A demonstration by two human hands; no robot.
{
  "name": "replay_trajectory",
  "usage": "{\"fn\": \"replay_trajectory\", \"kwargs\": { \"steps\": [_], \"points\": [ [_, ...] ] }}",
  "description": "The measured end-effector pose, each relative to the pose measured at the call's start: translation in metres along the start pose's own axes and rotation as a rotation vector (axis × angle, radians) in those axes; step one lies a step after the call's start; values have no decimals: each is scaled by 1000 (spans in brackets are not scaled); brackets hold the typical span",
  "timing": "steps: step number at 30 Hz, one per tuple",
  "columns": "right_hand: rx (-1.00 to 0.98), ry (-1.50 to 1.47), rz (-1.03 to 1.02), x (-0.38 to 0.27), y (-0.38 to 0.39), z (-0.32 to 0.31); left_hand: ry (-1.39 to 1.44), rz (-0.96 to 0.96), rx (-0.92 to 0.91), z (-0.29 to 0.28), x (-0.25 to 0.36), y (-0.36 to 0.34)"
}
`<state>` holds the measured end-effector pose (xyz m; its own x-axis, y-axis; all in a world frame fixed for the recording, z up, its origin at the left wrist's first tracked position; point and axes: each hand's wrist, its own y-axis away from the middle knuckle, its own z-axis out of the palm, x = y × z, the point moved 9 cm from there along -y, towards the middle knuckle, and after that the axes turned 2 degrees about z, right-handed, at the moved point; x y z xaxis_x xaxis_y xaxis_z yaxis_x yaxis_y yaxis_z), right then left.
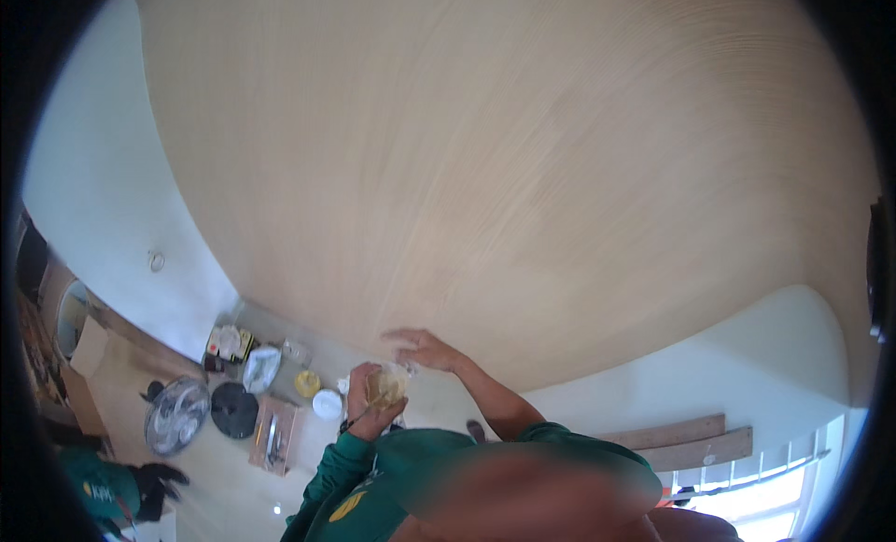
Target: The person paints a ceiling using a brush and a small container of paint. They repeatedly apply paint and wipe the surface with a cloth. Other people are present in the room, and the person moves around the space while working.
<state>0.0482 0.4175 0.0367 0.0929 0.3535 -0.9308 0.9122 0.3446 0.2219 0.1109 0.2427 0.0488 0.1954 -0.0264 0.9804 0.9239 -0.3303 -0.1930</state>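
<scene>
My left hand point(371, 400) is curled around a small clear bag point(387, 385) with something yellowish inside, my fingers closed on its lower left side. My right hand point(418, 346) is spread open, fingers stretched out flat just above the bag's upper right corner; whether my palm actually touches the plastic I cannot tell. The bag sits between my two hands, in front of my chest, and both my green sleeves point(341, 467) come up from the lower edge.

Behind my hands rises a big pale wooden panel point(504, 169) (it fills most of what I see), with a white wall point(121, 187) to its left.

On the floor to my left lie several things: a white round lid point(327, 404) just beside my left wrist, a small yellow dish point(307, 383) near it, a crumpled clear plastic bag point(261, 368), a black round disc point(233, 409), a fan point(176, 416) lying face up, and a flat wooden board point(274, 436) with tools on it.

At the far lower left another person in green point(98, 486) crouches, well apart from me. Two wooden planks point(695, 441) lean by the bright window point(765, 500) to my right.
</scene>
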Motion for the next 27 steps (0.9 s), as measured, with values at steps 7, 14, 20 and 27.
{"fn": "replay_trajectory", "kwargs": {
  "steps": [7,14,20,27],
  "points": [
    [-451,-338,87,33,18,39,122,23,-71,32,4,-4],
    [149,429,-44,-14,-8,-64,28,42,25,15,6,-19],
    [969,424,-233,-211,26,-241,252,-138,-37,12,-18,-27],
    [1557,946,-1071,-534,148,-225,193,-41,-68,14,-40,-27]
  ]
}}
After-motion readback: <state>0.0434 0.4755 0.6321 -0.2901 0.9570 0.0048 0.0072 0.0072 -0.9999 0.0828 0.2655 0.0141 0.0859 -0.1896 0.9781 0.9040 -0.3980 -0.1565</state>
